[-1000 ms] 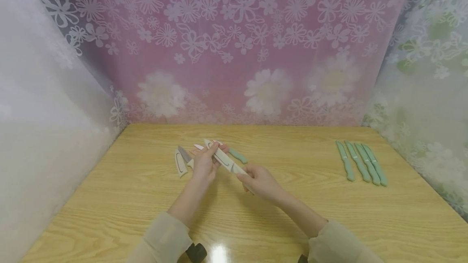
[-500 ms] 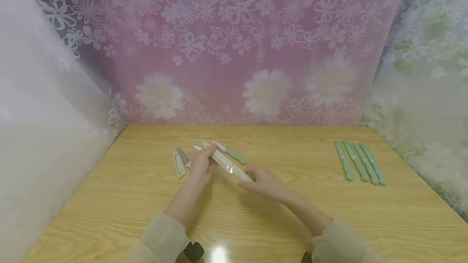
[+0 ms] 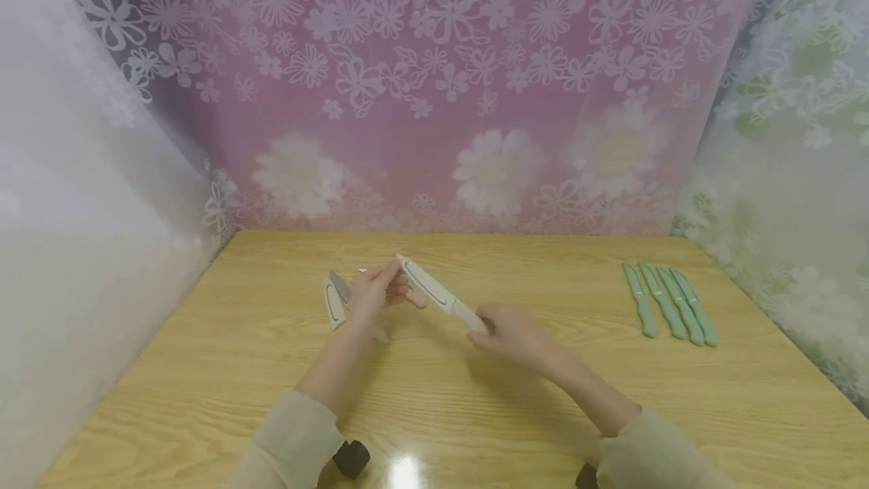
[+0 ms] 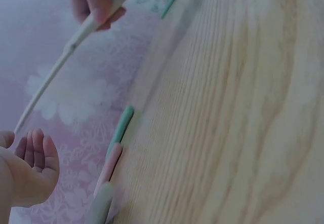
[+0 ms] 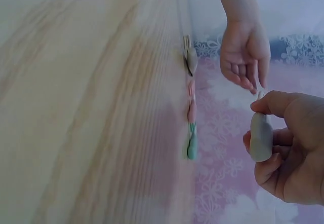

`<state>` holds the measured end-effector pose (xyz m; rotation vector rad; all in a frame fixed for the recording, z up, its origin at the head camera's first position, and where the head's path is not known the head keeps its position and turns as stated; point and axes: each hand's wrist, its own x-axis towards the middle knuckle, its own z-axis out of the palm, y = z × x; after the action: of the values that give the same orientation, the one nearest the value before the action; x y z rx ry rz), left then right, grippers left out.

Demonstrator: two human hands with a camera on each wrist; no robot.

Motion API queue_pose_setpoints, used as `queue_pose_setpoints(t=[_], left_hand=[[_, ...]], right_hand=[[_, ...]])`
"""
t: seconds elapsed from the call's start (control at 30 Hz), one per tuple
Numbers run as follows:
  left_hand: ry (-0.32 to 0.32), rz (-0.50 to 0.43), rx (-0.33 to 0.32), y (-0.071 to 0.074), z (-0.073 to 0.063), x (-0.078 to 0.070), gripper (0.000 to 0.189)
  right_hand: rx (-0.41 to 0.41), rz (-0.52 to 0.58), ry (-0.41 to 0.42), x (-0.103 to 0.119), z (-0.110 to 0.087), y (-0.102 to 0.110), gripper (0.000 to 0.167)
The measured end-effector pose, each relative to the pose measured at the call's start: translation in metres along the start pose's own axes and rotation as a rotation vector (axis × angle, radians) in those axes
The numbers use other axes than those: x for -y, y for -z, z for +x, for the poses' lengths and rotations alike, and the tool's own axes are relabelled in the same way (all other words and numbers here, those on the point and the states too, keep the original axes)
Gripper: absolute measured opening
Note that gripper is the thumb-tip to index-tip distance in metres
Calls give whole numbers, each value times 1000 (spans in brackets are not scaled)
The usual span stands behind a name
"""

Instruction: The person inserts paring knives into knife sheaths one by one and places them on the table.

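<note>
My right hand (image 3: pixel 512 334) grips the pale handle of a knife (image 3: pixel 468 317), whose blade is covered by a white sheath (image 3: pixel 428 285) with a dark looped outline. The knife slants up and left above the table. Right at the sheath's tip is the thumb of my left hand (image 3: pixel 370 294); its other fingers are extended and loose, as the left hand (image 4: pixel 35 173) shows in the left wrist view. Below lie a pink-handled knife (image 5: pixel 192 110), a green-handled knife (image 5: pixel 192 145) and a pale-handled knife (image 5: pixel 191 62), partly hidden in the head view by my left hand and the held knife.
Another white sheath (image 3: pixel 334 306) lies left of my left hand, beside a grey blade (image 3: pixel 339 285). Several green knives (image 3: pixel 668 304) lie side by side at the right of the wooden table (image 3: pixel 543 413). A pink flowered curtain (image 3: pixel 434 96) hangs behind the table's far edge.
The sheathed knife has moved up and right with my right hand. My left hand, earlier gripping the sheath along its length, has loosened and is now only at its tip.
</note>
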<state>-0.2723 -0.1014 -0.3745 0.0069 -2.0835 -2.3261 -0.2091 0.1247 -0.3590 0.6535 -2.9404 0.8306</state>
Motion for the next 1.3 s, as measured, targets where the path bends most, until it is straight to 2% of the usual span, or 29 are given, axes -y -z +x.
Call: queue_pose_setpoints(t=[0.07,0.17,0.3,0.43,0.47,0.53,0.63,0.67,0.77,0.9,1.0,1.17,1.3], left_hand=[[-1,37,-14,7,3,-1,35],[6,175,-56,20,8,1,35],[-36,470,-102,43,11,5,37],[-128,792,-133,64,12,8,33],[-131,866,-146,67,12,8,33],[-119,994,-146,74,13,7,33],[-25,1110,-122,80,15,4,39],[15,1131,-108,82,16,3,41],[69,1166,-61,86,16,2,38],[113,1203,-8,90,16,4,33],[149,1215,5,92,17,5,34],[171,1217,16,95,18,4,34],[162,1221,23,98,16,2,28]], right_hand=[[-4,17,2,-5,-1,4,12],[-22,20,-15,-12,-4,10,13],[-43,24,-41,-24,-10,17,14],[-61,3,-75,-38,-16,24,15],[-67,-3,-82,-41,-17,27,14],[-79,-12,-102,-49,-20,33,14],[-101,-21,-132,-62,-22,43,16],[-106,-15,-144,-66,-22,46,16],[-116,-6,-206,-82,-23,55,18],[-138,-19,-260,-103,-25,64,20],[-147,-42,-282,-117,-27,70,22],[-117,-44,-341,-138,-29,81,26],[-132,-56,-373,-153,-32,87,25]])
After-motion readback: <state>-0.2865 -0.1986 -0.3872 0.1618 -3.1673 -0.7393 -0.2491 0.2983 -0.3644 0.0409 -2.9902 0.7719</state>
